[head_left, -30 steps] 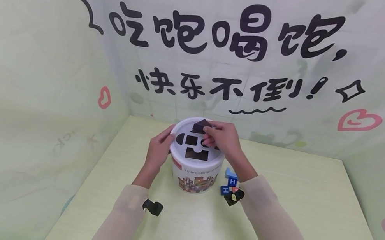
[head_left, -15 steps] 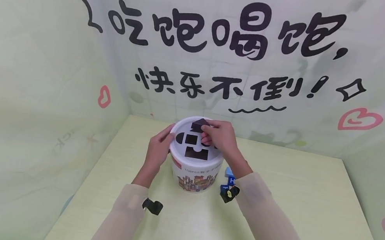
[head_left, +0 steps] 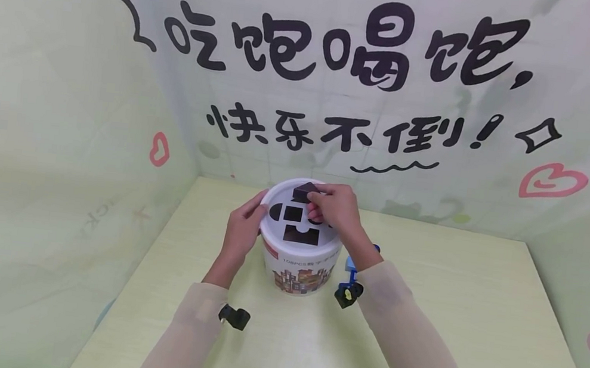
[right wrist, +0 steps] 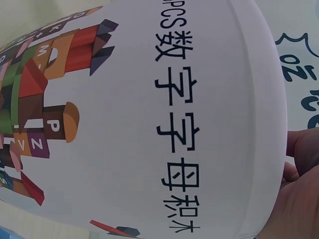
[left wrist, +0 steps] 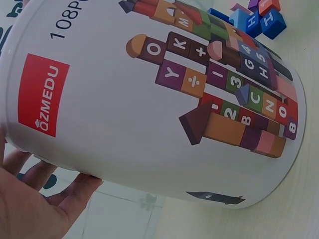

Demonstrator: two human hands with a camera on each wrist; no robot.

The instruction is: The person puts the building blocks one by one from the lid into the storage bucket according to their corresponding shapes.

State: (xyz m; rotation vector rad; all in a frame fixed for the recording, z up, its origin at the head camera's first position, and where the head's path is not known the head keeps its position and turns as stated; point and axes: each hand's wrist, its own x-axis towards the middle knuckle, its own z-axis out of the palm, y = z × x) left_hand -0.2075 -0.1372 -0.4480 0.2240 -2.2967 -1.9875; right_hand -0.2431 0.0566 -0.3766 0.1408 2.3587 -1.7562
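The left hand (head_left: 243, 226) is on the left side of the bucket (head_left: 298, 274). Its grip is spread along the wall, fingers bent against it and thumb at the rim, bracing the bucket. That firm, light hold looks right for the step; squeezing harder would probably add nothing.

The bucket stands upright on the tabletop (head_left: 277, 350), near the back wall (head_left: 486, 213). Its lid (head_left: 275, 230) has a half-round hole (head_left: 275, 212) at the left, a square hole (head_left: 293, 214) beside it and a notched hole (head_left: 301, 235) nearest the person.

The block (head_left: 305, 191), dark and three-cornered on top, is at the far part of the lid, with a dark hole just showing under its near edge. Whether any of it sits inside that hole cannot be told. The step seems to be matching block to hole: best to turn it until the corners line up, lower it level, and press only once it sits flush, as a tilted block could jam.

The right hand (head_left: 338, 206) pinches the block between thumb and fingers at its right end. Letting go without a twist should help it drop straight. Right of the bucket, partly behind the wrist, loose blocks (left wrist: 253, 24) lie on the tabletop.
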